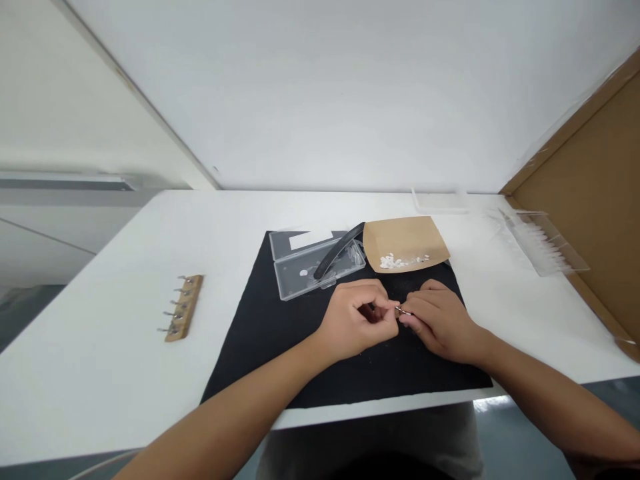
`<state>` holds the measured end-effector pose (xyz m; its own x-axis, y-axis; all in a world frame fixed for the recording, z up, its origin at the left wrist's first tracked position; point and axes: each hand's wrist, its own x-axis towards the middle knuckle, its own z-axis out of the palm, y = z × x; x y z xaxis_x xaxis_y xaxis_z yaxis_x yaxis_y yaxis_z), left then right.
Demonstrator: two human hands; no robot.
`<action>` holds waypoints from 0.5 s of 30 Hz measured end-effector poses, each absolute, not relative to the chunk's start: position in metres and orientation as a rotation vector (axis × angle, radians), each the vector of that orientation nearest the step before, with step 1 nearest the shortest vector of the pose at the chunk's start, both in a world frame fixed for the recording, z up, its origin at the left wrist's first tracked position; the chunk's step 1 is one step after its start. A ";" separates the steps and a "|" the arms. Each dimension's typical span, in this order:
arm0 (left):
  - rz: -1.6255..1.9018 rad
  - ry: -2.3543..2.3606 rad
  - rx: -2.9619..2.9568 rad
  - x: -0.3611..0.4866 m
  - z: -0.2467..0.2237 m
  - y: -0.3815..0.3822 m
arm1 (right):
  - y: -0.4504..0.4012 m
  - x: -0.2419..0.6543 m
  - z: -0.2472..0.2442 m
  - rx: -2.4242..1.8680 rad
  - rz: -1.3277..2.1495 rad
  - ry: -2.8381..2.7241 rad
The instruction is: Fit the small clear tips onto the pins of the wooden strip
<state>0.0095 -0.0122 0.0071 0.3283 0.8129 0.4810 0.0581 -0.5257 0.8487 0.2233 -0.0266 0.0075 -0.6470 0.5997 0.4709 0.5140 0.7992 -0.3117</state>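
Over the black mat [265, 347], my two hands meet. My left hand [357, 320] is closed in a pinch, thumb and forefinger at the left end of a small shiny metal piece [403, 312]. Curled round the other end of that piece is my right hand [443, 320], its thumb below and fingers above. Most of the piece is hidden by the fingers, so its kind cannot be made out. Just beyond the hands sits a brown paper tray [405, 233] with several small white bits [389, 261] in it.
An open clear plastic case [295, 283] lies behind my left hand, with a curved black strip [337, 253] across it. At left is a wooden block [187, 310] with several metal clips. A clear box [543, 247] of white pieces stands at right by a cardboard panel [590, 153].
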 end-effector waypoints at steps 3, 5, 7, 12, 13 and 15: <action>1.195 0.778 1.738 0.009 0.007 -0.012 | -0.027 0.225 0.006 -0.834 0.348 -2.389; 1.161 0.780 1.673 0.008 0.007 -0.012 | -0.027 0.226 0.005 -0.849 0.449 -2.367; 1.125 0.778 1.602 0.008 0.006 -0.012 | -0.027 0.226 0.006 -0.866 0.549 -2.349; 0.977 0.732 1.365 0.006 0.004 -0.012 | -0.028 0.224 0.016 -0.879 0.745 -2.277; 0.957 0.720 1.327 0.006 0.004 -0.011 | -0.029 0.224 0.018 -0.888 0.774 -2.258; 0.931 0.702 1.275 0.006 0.004 -0.011 | -0.030 0.224 0.021 -0.916 0.822 -2.226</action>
